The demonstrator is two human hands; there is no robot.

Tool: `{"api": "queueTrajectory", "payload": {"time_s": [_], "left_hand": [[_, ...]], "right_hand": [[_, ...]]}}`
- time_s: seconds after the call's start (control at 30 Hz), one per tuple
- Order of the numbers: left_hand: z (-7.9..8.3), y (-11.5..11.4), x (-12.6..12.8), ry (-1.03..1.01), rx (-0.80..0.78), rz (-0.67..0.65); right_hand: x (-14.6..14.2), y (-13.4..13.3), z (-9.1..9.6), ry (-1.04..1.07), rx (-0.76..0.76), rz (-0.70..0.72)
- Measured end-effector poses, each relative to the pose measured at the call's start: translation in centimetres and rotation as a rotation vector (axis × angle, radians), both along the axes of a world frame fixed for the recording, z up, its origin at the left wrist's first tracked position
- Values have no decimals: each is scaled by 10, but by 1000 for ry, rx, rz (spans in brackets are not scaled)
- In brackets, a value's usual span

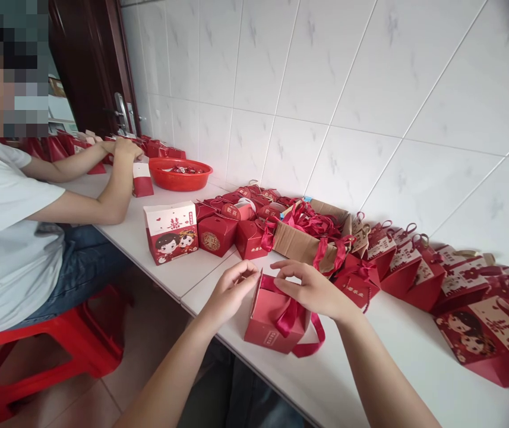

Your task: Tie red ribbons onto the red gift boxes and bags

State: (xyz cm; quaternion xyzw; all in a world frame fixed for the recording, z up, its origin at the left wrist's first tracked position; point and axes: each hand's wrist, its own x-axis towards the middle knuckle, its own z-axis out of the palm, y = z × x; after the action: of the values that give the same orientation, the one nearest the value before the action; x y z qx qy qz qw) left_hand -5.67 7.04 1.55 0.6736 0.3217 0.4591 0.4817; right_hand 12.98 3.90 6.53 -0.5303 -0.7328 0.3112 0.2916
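A red gift box (268, 321) stands on the white table in front of me, with a dark red ribbon (287, 318) across its top and a loop hanging at its right side. My left hand (231, 288) is closed, thumb and fingertips together at the raised left edge of the box. Over the top, my right hand (305, 286) bends its fingers round the ribbon by the opening. The inside of the box is mostly hidden by my fingers and the ribbon.
Behind the box sits a cardboard carton (296, 242) full of red ribbons. Finished-looking red boxes (218, 235) and a cartoon-couple box (171, 235) stand left of it; more boxes (419, 276) line the wall. A co-worker (18, 220) handles another box near a red basin (180, 178).
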Motion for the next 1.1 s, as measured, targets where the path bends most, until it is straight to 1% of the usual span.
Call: {"api": "queueTrajectory", "payload": {"time_s": [0.1, 0.2, 0.27, 0.33, 0.47, 0.53, 0.6, 0.67, 0.73, 0.77, 0.8, 0.83, 0.87, 0.93, 0.97, 1.03, 1.1], "left_hand": [[5, 2, -2, 49, 11, 18], [5, 5, -4, 182, 53, 89], [2, 10, -8, 277, 83, 144], [-3, 15, -15, 358, 97, 172], [-14, 26, -40, 552, 98, 237], [-19, 30, -55, 662, 86, 320], [-24, 33, -69, 763, 76, 440], [-26, 35, -76, 830, 74, 564], [-25, 35, -75, 850, 98, 639], [-23, 33, -71, 833, 123, 635], [-19, 30, -66, 785, 142, 593], [-14, 26, -59, 717, 146, 521], [-9, 21, -52, 616, 133, 412], [3, 12, -37, 429, 42, 186], [7, 8, -30, 365, 1, 96], [11, 3, -19, 278, -71, -12], [10, 3, -12, 206, -129, -74]], "right_hand": [[0, 0, 2, -2, 5, 7], [1, 0, 2, -6, -9, -7], [4, 0, 4, -5, -30, -23], [10, -1, 7, -3, -24, -34], [33, -4, 21, -51, 66, -67], [47, -7, 27, -107, 94, -108], [60, -10, 31, -176, 73, -116], [70, -12, 32, -264, 2, -62], [75, -14, 31, -336, -69, -4], [76, -13, 30, -354, -93, 14], [76, -13, 28, -354, -114, 31], [75, -12, 27, -335, -135, 56], [74, -10, 26, -299, -163, 93], [70, -6, 23, -198, -239, 185], [69, -4, 22, -150, -271, 223], [66, -1, 20, -94, -304, 253], [66, 2, 19, -102, -283, 246]]}}
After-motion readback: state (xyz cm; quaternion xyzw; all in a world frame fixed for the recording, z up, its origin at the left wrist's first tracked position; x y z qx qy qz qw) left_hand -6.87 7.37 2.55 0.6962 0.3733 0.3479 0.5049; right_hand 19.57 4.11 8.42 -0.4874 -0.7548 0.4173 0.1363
